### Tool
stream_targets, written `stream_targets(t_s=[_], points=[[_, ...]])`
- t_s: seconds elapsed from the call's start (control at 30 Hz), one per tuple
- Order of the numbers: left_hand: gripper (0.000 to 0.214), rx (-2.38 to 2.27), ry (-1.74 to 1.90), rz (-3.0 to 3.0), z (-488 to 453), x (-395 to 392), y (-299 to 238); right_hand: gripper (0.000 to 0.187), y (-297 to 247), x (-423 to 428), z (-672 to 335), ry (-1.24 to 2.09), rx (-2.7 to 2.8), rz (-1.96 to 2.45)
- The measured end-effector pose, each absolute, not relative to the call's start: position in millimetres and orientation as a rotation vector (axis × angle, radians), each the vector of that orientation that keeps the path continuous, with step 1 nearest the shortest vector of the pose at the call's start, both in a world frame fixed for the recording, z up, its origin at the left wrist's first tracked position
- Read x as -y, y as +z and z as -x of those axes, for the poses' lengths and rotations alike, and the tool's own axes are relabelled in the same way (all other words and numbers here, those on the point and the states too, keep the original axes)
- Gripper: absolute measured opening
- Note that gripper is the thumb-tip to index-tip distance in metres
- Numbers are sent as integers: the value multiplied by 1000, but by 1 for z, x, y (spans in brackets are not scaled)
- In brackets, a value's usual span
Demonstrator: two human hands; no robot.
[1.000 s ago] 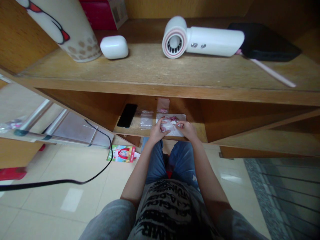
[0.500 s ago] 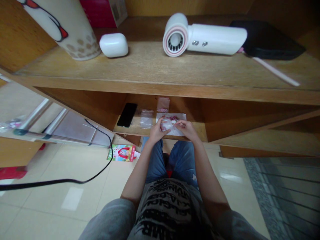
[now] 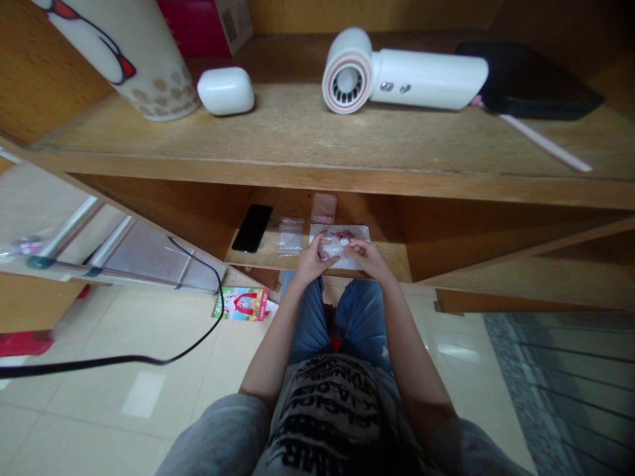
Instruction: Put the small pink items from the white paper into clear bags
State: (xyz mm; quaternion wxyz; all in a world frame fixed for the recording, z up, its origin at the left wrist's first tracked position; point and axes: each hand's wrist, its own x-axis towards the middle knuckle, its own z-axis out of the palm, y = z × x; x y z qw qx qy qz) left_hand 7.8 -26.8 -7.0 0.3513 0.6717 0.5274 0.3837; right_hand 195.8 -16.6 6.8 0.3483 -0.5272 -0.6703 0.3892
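Observation:
My left hand [image 3: 312, 262] and my right hand [image 3: 370, 259] meet over the lower wooden shelf [image 3: 258, 248], with the fingers of both pinching a small clear plastic bag [image 3: 334, 247]. That bag lies on a white sheet [image 3: 356, 259] dotted with pink beads near its far edge. To the left stands a clear zip bag [image 3: 290, 237], and behind it a small bag of pink beads [image 3: 324, 209]. A black smartphone [image 3: 253, 228] lies farther left, out of reach of my fingers. My hands hide the bag's middle.
The upper shelf holds a white hair dryer [image 3: 401, 76], a white earbud case [image 3: 225, 91], a tall patterned cup [image 3: 133, 63] and a black pouch [image 3: 526, 80]. A black cable [image 3: 149, 354] and a picture card [image 3: 241, 304] lie on the tiled floor.
My right hand has shifted slightly, its fingers closing in on the small bag beside my left hand. The view has risen a little.

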Motion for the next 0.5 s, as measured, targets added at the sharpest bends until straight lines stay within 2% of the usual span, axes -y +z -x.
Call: stream_targets(t_s=[0.23, 0.5], points=[[72, -1295, 1100, -1644, -9, 28, -7, 22, 7, 21, -191, 941, 1811, 1360], [42, -1159, 1596, -1099, 0, 24, 0, 20, 35, 24, -184, 861, 1778, 1302]])
